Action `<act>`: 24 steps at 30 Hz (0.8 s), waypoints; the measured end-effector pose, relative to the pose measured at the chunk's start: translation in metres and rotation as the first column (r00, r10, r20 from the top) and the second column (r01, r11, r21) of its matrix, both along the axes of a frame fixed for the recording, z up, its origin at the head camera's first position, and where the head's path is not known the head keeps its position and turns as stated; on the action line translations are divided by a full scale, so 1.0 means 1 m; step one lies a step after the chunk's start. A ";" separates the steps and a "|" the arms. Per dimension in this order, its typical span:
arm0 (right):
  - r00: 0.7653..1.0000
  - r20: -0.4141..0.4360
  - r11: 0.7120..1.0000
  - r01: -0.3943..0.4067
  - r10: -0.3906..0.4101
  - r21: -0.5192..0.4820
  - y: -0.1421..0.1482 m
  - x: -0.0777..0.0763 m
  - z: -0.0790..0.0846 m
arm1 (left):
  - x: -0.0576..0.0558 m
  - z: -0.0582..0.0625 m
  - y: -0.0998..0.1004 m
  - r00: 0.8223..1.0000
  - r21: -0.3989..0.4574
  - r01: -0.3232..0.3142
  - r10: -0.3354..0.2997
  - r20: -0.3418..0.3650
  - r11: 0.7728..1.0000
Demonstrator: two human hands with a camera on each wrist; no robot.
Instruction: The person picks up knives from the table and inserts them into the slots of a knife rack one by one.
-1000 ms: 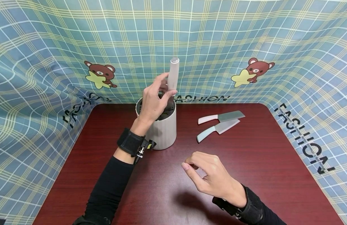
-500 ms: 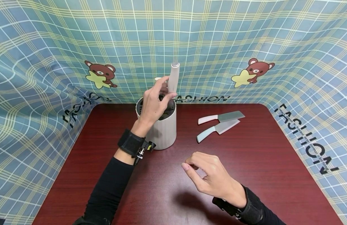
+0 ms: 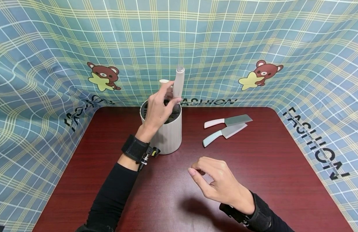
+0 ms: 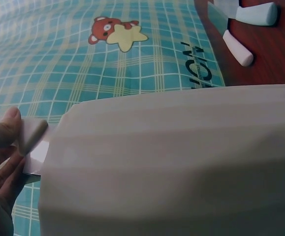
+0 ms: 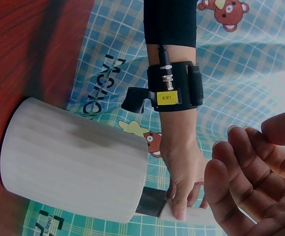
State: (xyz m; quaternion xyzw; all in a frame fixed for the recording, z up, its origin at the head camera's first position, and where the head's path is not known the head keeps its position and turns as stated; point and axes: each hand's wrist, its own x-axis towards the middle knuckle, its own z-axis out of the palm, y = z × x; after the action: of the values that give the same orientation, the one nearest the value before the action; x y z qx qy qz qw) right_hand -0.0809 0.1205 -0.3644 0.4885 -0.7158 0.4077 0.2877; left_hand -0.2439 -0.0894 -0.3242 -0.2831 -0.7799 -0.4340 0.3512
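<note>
My left hand (image 3: 158, 111) pinches the white handle of a knife (image 3: 179, 84) between thumb and fingers. The knife stands nearly upright at the top of a ribbed white knife block (image 3: 168, 138). In the right wrist view a short stretch of dark blade (image 5: 151, 201) shows between the block's rim and the hand; the rest is hidden inside. Behind the fingers a second white handle end (image 3: 164, 81) pokes up, partly covered. My right hand (image 3: 221, 180) hovers over the table's front, its fingers loosely curled around nothing.
Two knives lie right of the block: a cleaver with a pink handle (image 3: 214, 122) and, overlapping it, a knife with a pale green handle (image 3: 212, 138). A checked cloth (image 3: 225, 42) hangs around the dark red table (image 3: 109, 135).
The left hand and its knife have sunk slightly downward, the blade going deeper into the block. A second handle end has come into sight behind the fingers. The right hand stays put.
</note>
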 end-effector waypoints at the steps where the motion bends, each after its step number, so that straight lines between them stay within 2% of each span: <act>1: 1.000 -0.002 1.000 -0.001 0.001 -0.001 0.000 0.000 0.000 | 0.000 -0.001 0.000 1.000 0.001 -0.001 0.001 0.002 1.000; 8: 1.000 -0.008 1.000 -0.005 0.005 -0.004 0.000 0.000 -0.001 | 0.000 -0.006 -0.001 1.000 0.003 -0.007 0.007 0.013 1.000; 24: 1.000 -0.004 1.000 -0.017 0.017 -0.009 0.000 0.000 -0.001 | -0.001 -0.018 -0.004 0.998 -0.044 -0.063 0.064 0.012 0.997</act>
State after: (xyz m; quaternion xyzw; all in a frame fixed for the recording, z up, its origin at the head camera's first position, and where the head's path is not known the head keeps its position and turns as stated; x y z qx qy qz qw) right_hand -0.0811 0.1206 -0.3656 0.4941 -0.7093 0.4123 0.2877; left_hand -0.2447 -0.0934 -0.3422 -0.2629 -0.8002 -0.4072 0.3533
